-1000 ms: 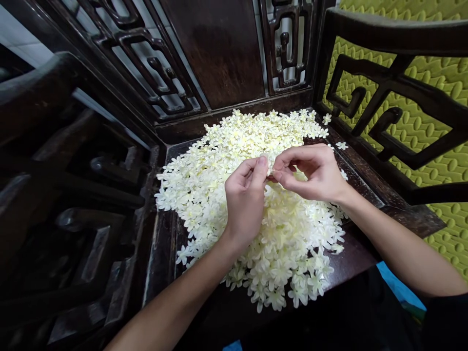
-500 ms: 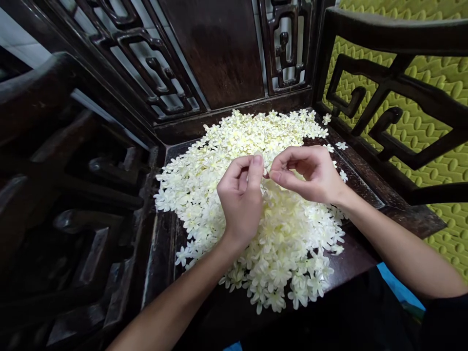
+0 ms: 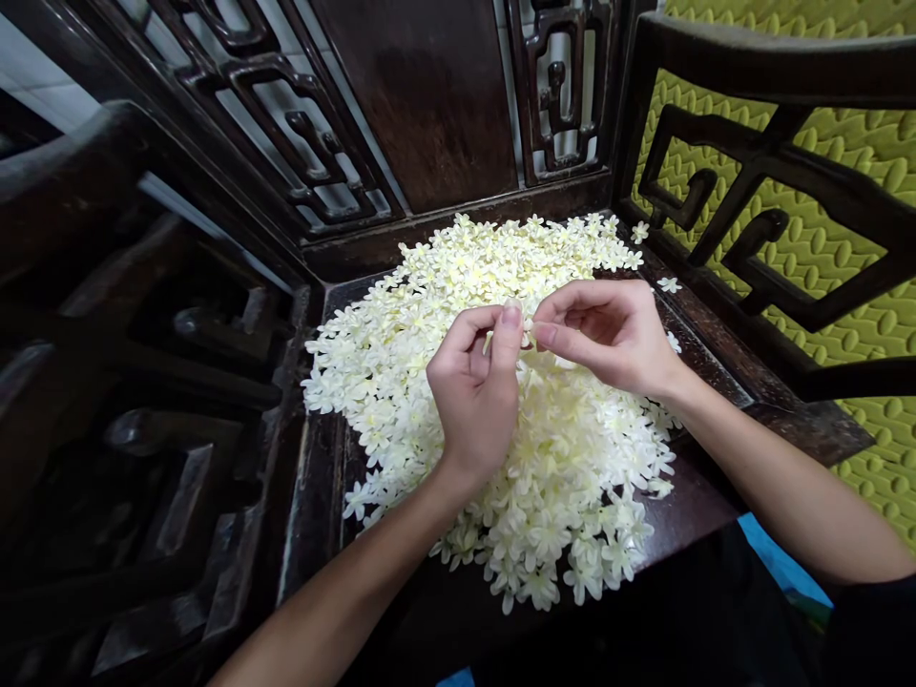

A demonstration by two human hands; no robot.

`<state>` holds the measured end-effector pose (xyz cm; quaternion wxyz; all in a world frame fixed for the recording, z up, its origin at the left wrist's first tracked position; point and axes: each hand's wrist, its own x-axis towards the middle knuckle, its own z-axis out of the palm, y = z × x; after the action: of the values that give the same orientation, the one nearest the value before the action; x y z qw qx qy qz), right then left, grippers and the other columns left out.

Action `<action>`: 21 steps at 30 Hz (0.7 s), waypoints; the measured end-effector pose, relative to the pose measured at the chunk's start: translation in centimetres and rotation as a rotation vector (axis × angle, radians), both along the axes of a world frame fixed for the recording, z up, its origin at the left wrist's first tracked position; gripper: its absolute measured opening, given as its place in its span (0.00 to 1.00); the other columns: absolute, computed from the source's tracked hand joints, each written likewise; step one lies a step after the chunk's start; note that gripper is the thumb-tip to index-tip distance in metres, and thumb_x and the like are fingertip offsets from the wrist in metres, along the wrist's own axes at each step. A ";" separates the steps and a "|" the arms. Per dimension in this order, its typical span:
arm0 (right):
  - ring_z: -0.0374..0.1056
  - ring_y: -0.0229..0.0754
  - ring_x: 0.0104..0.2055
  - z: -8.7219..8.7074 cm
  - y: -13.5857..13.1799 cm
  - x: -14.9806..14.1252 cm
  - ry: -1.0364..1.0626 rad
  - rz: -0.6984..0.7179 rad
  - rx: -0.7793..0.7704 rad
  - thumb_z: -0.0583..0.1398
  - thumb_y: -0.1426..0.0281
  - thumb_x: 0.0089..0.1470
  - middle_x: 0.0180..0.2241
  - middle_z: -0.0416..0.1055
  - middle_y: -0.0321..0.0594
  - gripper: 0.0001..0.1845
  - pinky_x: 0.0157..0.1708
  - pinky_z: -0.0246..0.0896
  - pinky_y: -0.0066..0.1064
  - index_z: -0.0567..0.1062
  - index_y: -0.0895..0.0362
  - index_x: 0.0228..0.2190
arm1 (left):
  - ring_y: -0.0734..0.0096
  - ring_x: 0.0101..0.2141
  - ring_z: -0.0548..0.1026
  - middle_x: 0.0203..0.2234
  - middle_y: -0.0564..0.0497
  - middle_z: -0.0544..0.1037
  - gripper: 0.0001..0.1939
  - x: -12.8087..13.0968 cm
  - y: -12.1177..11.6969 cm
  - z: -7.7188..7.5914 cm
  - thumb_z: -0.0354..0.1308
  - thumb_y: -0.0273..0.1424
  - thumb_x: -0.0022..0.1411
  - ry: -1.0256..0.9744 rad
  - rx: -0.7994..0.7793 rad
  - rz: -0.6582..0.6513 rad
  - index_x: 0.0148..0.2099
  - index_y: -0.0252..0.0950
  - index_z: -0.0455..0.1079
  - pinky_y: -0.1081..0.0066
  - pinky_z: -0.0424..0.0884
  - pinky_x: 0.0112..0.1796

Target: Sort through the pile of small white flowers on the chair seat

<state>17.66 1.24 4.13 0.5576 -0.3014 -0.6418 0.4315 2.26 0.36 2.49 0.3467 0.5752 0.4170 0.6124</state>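
Note:
A broad heap of small white flowers [image 3: 386,382] with pale yellow centres covers the dark wooden seat [image 3: 687,520]. Over the middle of the heap, my left hand [image 3: 478,391] is closed in a pinch, thumb against forefinger. A bit of white petal or stem shows under its curled fingers. Facing it, my right hand [image 3: 612,334] is pinched too, its thumb and forefinger almost meeting the left fingertips. A single white flower [image 3: 528,334] sits between the two pinches, partly hidden by the fingers.
Dark carved chair backs and lattice panels [image 3: 444,105] enclose the seat behind and at the left [image 3: 178,429]. On the right stands an openwork wooden armrest [image 3: 751,191] before a yellow-green textured cushion [image 3: 880,324]. A few stray flowers [image 3: 669,284] lie near the right edge.
Both hands have shifted slightly, the right one a little up and to the right. More of the white flower now shows between the fingertips. The heap looks the same.

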 end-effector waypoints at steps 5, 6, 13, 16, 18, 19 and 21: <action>0.72 0.33 0.30 0.0 0.1 0.1 -0.002 0.012 0.003 0.73 0.70 0.50 0.29 0.78 0.38 0.10 0.31 0.68 0.25 0.81 0.63 0.33 | 0.72 0.30 0.73 0.20 0.55 0.66 0.12 0.0 0.0 0.0 0.61 0.41 0.68 0.022 0.006 0.020 0.37 0.37 0.74 0.73 0.72 0.33; 0.72 0.34 0.30 0.0 0.1 0.2 -0.006 0.014 0.003 0.73 0.70 0.50 0.29 0.79 0.38 0.10 0.31 0.68 0.25 0.81 0.63 0.33 | 0.72 0.30 0.73 0.21 0.55 0.66 0.12 0.0 -0.1 0.0 0.60 0.41 0.68 0.025 0.004 0.021 0.37 0.37 0.75 0.73 0.72 0.33; 0.72 0.34 0.30 0.0 0.0 0.2 -0.008 0.003 0.003 0.72 0.70 0.51 0.29 0.78 0.38 0.09 0.31 0.68 0.25 0.81 0.62 0.33 | 0.71 0.31 0.74 0.21 0.54 0.68 0.12 0.0 -0.1 0.0 0.60 0.41 0.68 0.024 0.009 0.010 0.37 0.37 0.75 0.73 0.72 0.34; 0.72 0.33 0.30 0.1 0.0 0.1 -0.002 0.005 0.005 0.72 0.72 0.51 0.29 0.78 0.38 0.09 0.31 0.68 0.25 0.81 0.63 0.33 | 0.71 0.31 0.74 0.21 0.54 0.67 0.12 0.0 0.0 0.0 0.60 0.41 0.68 0.025 0.003 0.015 0.37 0.37 0.75 0.73 0.72 0.34; 0.71 0.33 0.29 0.1 0.0 0.1 0.001 0.004 0.003 0.72 0.71 0.50 0.29 0.78 0.38 0.09 0.31 0.68 0.25 0.81 0.63 0.32 | 0.72 0.31 0.74 0.21 0.55 0.67 0.12 0.0 0.0 0.0 0.61 0.40 0.68 0.019 0.006 0.013 0.37 0.37 0.74 0.73 0.73 0.34; 0.71 0.33 0.29 0.1 0.0 0.1 0.004 0.003 0.002 0.72 0.71 0.50 0.28 0.78 0.38 0.09 0.31 0.68 0.25 0.81 0.63 0.32 | 0.72 0.31 0.74 0.21 0.55 0.66 0.11 0.0 0.0 0.0 0.61 0.39 0.68 0.015 0.011 0.010 0.37 0.37 0.74 0.73 0.73 0.34; 0.71 0.33 0.29 0.1 0.0 0.1 0.004 0.003 -0.001 0.72 0.72 0.50 0.28 0.78 0.38 0.08 0.30 0.67 0.25 0.81 0.63 0.32 | 0.72 0.31 0.74 0.20 0.56 0.65 0.11 0.0 0.0 0.1 0.61 0.38 0.68 0.013 0.021 0.006 0.36 0.37 0.74 0.74 0.73 0.34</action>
<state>17.77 1.22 4.22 0.5583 -0.2998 -0.6409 0.4333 2.31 0.33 2.56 0.3360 0.5817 0.4145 0.6140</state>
